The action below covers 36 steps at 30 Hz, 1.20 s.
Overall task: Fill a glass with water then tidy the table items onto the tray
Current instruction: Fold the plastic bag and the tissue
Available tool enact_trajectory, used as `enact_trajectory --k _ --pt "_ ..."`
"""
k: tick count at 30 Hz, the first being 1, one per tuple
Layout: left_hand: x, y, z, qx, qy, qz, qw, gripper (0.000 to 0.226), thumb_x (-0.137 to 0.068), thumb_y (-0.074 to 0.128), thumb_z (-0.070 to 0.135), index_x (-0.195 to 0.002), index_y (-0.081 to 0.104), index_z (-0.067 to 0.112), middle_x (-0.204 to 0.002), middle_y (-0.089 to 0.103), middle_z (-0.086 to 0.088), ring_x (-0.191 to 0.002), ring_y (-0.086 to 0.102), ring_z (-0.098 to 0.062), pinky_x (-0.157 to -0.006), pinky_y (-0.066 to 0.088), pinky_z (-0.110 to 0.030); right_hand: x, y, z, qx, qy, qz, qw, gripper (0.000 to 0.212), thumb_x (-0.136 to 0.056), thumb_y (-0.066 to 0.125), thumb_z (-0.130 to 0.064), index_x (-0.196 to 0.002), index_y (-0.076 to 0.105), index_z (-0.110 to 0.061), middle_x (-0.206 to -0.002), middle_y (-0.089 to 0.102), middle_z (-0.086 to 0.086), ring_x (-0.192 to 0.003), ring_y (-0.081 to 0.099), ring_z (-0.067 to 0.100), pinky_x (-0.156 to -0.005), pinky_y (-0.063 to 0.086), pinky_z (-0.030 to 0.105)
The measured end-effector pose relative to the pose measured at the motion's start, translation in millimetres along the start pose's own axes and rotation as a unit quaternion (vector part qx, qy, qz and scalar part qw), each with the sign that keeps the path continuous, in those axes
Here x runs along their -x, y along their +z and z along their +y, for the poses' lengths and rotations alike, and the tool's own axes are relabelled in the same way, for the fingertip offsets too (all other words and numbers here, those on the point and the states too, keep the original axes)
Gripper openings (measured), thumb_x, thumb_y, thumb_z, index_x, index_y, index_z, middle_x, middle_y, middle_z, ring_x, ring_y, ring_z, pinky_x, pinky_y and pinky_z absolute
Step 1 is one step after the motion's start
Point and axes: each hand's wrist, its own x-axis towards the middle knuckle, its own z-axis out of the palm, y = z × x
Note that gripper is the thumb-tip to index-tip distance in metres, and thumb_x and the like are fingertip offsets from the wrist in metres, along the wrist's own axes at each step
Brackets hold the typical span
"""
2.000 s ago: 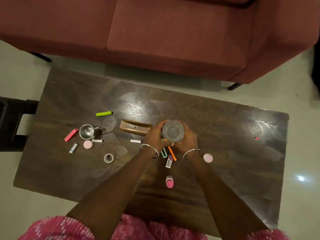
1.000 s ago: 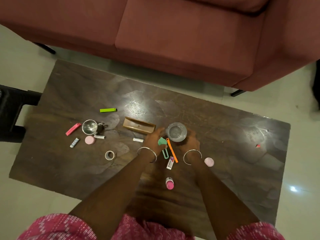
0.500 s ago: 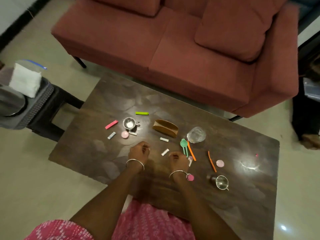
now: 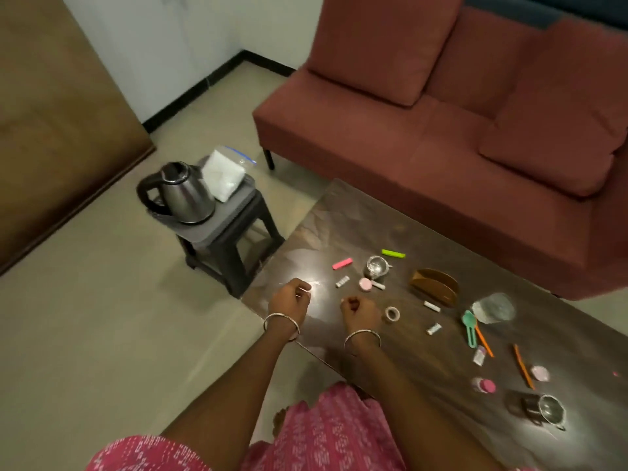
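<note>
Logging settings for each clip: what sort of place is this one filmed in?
Most likely a home living room: a red sofa with cushions, a low dark coffee table in front of it, and an electric kettle on a small stool beside the table.

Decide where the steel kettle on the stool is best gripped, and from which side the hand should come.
Grip the kettle by its black loop handle, coming from the side away from the white packet. It stands upright on the stool, the handle juts out clear there, and the smooth round body offers no hold.
</note>
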Motion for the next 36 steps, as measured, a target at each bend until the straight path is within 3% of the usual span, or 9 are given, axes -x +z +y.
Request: enact_trajectory --k 5,8,14,20,23,29,36 --pt "-23 -76 -25 0.031 -0.014 0.081 0.996 0.015 -0.085 0.063 0.011 -0.095 0.073 0.015 -0.088 0.073 -0.003 -0.082 0.068 -0.018 -0.081 0.055 -0.028 9 50 -63 0.013 -0.069 -0.041 0.997 0.011 -0.088 0.064 -0.015 -0.093 0.074 -0.011 -0.089 0.075 0.011 -0.088 0.068 0.031 -0.071 0.045 0.028" --pt "-41 -111 -38 0.048 -0.018 0.11 0.993 0.012 -0.085 0.064 0.01 -0.09 0.072 0.017 -0.08 0.069 0.002 -0.076 0.066 -0.014 -0.077 0.055 -0.027 5 75 -96 0.015 -0.107 -0.057 0.993 0.011 -0.088 0.063 -0.014 -0.091 0.073 -0.012 -0.087 0.075 0.011 -0.087 0.068 0.032 -0.078 0.053 0.036" --pt "-97 -163 -55 0.026 -0.016 0.148 0.988 0.01 -0.085 0.065 0.012 -0.086 0.07 0.021 -0.078 0.068 0.007 -0.063 0.06 -0.002 -0.07 0.048 -0.017 -22 130 -156 0.036 -0.129 -0.078 0.988 0.015 -0.091 0.06 -0.018 -0.096 0.073 -0.013 -0.093 0.075 0.011 -0.089 0.068 0.03 -0.076 0.053 0.03" --pt "-175 -204 -56 0.009 -0.025 0.136 0.99 0.009 -0.085 0.066 0.011 -0.086 0.069 0.019 -0.074 0.065 0.006 -0.067 0.062 -0.01 -0.073 0.054 -0.024 -68 174 -218 0.016 -0.112 -0.062 0.992 0.012 -0.091 0.062 -0.018 -0.09 0.073 -0.014 -0.086 0.074 0.007 -0.071 0.059 0.017 -0.055 0.033 0.012" --pt "-221 -221 -53 -0.013 -0.02 0.119 0.993 0.008 -0.085 0.064 0.011 -0.089 0.07 0.015 -0.075 0.069 0.0 -0.069 0.065 -0.015 -0.074 0.054 -0.027 -98 190 -250 0.027 -0.103 -0.059 0.993 0.014 -0.092 0.061 -0.02 -0.09 0.073 -0.014 -0.085 0.074 0.005 -0.072 0.059 0.016 -0.052 0.03 0.009" --pt "-304 -249 -39 -0.022 0.001 0.102 0.995 0.01 -0.086 0.062 0.008 -0.089 0.069 0.015 -0.078 0.069 -0.002 -0.066 0.061 -0.01 -0.067 0.047 -0.017 -155 212 -298 0.029 -0.074 -0.043 0.996 0.016 -0.088 0.059 -0.019 -0.09 0.075 -0.015 -0.084 0.075 0.005 -0.082 0.068 0.024 -0.072 0.05 0.026" --pt "-394 -261 -30 -0.07 0.022 0.056 0.996 0.015 -0.086 0.058 0.013 -0.093 0.068 0.021 -0.078 0.07 0.004 -0.069 0.064 -0.012 -0.069 0.053 -0.027 -221 243 -331 0.007 -0.013 -0.021 1.0 0.016 -0.087 0.06 -0.02 -0.089 0.075 -0.015 -0.083 0.075 0.004 -0.085 0.068 0.025 -0.08 0.055 0.033"
